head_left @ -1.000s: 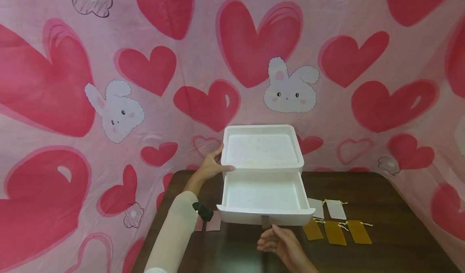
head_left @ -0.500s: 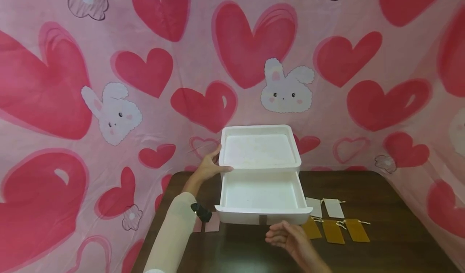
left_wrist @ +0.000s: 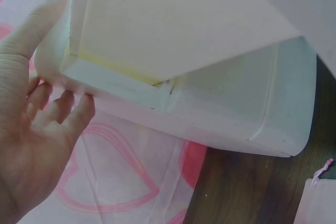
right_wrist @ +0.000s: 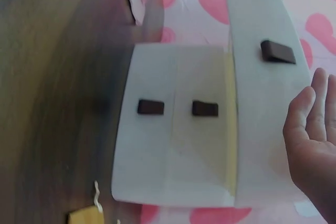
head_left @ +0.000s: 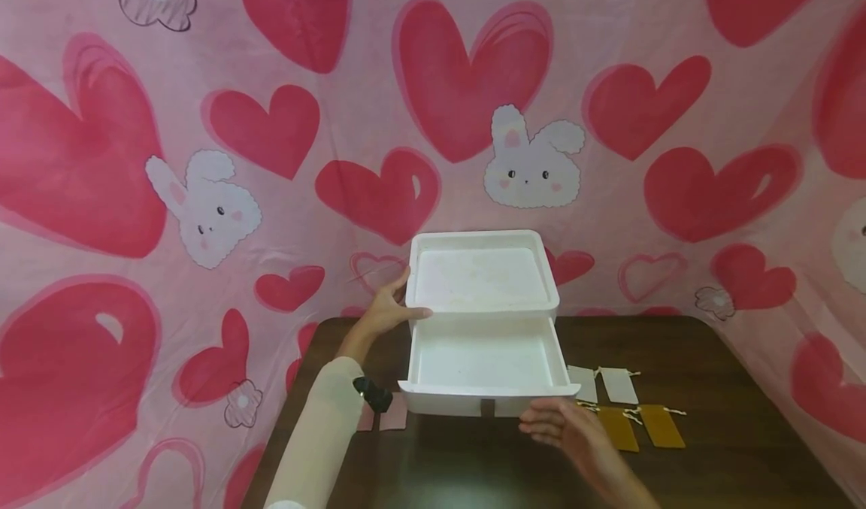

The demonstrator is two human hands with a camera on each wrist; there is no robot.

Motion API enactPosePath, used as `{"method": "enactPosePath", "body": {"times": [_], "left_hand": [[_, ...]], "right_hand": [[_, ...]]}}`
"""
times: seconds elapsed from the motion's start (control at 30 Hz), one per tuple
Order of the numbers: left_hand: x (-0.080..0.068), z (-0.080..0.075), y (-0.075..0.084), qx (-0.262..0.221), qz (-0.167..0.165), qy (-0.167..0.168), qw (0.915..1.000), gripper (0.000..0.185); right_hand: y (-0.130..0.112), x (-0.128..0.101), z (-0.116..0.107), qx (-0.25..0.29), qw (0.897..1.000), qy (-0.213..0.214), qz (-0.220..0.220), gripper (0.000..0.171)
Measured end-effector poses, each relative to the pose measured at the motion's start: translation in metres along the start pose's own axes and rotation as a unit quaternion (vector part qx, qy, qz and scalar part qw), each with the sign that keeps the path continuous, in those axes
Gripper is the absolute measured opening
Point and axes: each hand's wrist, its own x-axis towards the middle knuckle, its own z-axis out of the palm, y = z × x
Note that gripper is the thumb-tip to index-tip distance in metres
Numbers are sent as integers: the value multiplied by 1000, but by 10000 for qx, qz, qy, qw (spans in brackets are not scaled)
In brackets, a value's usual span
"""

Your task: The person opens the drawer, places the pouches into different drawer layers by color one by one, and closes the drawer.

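A white drawer cabinet [head_left: 483, 310] with a shallow tray-like top stands at the table's back. Its top drawer [head_left: 440, 404] is pulled out and bare inside. My left hand [head_left: 387, 312] grips the cabinet's upper left side, thumb along the front edge; in the left wrist view the fingers [left_wrist: 81, 114] bend against the side wall. My right hand [head_left: 575, 434] has loosely straight fingers, holds nothing, and is close to the right end of the drawer front. A brown pull tab [right_wrist: 278, 52] sits mid-front on that drawer. Two lower drawers, each with a brown tab [right_wrist: 205, 109], are closed.
Right of the cabinet lie white drawstring pouches [head_left: 619, 386] and mustard ones [head_left: 663, 426], partly behind my right hand. Pink pouches [head_left: 393, 412] lie at the left, beside my sleeve. A pink heart-patterned cloth [head_left: 365, 118] hangs right behind the dark wooden table [head_left: 710, 374].
My right hand has moved right from beside the pull tab to the drawer front's right end, now covering one mustard pouch. The drawer and my left hand stay put.
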Motion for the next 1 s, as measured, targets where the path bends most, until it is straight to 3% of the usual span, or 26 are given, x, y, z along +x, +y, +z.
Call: {"method": "enactPosePath", "body": {"times": [0.23, 0.53, 0.77, 0.9, 1.0], "left_hand": [[1, 0, 0, 4, 18, -40, 10000, 108], [-1, -1, 0, -57, 40, -45, 10000, 108], [0, -2, -2, -71, 187, -42, 9998, 106], [1, -2, -3, -32, 181, -51, 9998, 106], [1, -2, -2, 30, 132, -54, 9999, 107]], "right_hand": [[-26, -10, -4, -1038, 9937, 411, 40, 56], [-49, -20, -21, -2524, 9602, 1051, -579, 57], [-60, -25, -29, -2901, 9441, 1213, -994, 55], [-61, -27, -37, -3349, 9225, 1386, -1329, 55], [-62, -32, -42, -3921, 8953, 1702, -1251, 48]]}}
